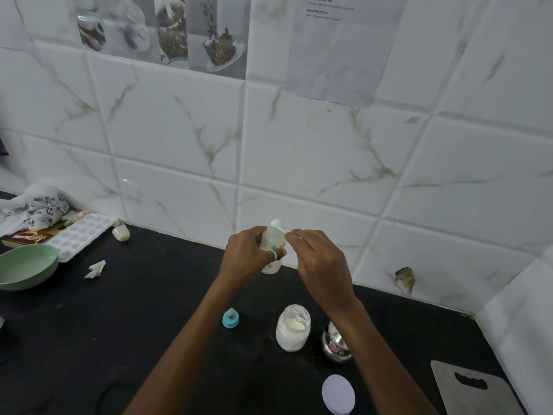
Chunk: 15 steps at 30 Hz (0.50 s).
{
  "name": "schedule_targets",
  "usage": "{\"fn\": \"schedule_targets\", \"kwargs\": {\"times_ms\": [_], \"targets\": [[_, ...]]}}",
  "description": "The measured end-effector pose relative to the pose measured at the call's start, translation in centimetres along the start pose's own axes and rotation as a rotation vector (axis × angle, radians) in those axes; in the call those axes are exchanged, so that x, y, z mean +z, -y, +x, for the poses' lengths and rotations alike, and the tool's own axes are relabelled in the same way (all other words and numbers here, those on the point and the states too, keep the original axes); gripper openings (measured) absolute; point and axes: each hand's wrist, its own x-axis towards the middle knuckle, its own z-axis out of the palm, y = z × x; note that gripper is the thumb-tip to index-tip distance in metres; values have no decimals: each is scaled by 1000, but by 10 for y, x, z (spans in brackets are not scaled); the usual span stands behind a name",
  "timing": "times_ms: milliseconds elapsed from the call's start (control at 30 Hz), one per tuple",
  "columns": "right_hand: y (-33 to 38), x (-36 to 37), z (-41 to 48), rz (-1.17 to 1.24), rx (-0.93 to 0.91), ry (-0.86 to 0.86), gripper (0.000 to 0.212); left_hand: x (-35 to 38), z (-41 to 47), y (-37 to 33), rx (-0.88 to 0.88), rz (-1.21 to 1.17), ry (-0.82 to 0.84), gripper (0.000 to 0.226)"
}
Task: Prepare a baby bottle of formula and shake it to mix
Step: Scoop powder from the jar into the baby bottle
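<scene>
1. The left hand [250,254] is wrapped around the middle of the baby bottle [272,247], fingers closed on its body, holding it upright in the air above the black tabletop [134,319] and in front of the tiled wall [299,151].
2. The right hand [321,260] pinches the handle of a small pale scoop [279,227] between thumb and fingertips; the scoop's bowl sits at the open mouth of the bottle.
3. The bottle's blue teat cap [230,318] stands on the tabletop, below the left forearm and apart from the bottle.
4. A glass jar of white powder [293,327] stands open just right of the cap, and its white lid [338,393] lies nearer the camera.
5. A small steel pot [335,344] stands beside the jar, partly hidden by the right forearm.
6. At far left are a green bowl [27,266], a white ice tray [80,235] and a crumpled scrap of paper [95,268].
7. A grey cutting board [472,390] lies at lower right.
</scene>
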Motion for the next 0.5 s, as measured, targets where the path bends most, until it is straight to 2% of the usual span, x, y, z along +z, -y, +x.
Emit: {"fn": "schedule_targets", "kwargs": {"times_ms": [200, 333, 400, 500], "targets": [[-3, 4, -5, 33, 71, -23, 35, 0, -1, -1, 5, -2, -3, 63], [-7, 8, -6, 117, 175, -49, 19, 0, -1, 0, 2, -15, -2, 62], [-6, 8, -4, 214, 290, -110, 16, 0, -2, 0, 3, -21, -2, 59], [-4, 4, 2, 443, 653, -186, 15, 2, -3, 1, -10, -45, 5, 60]]}}
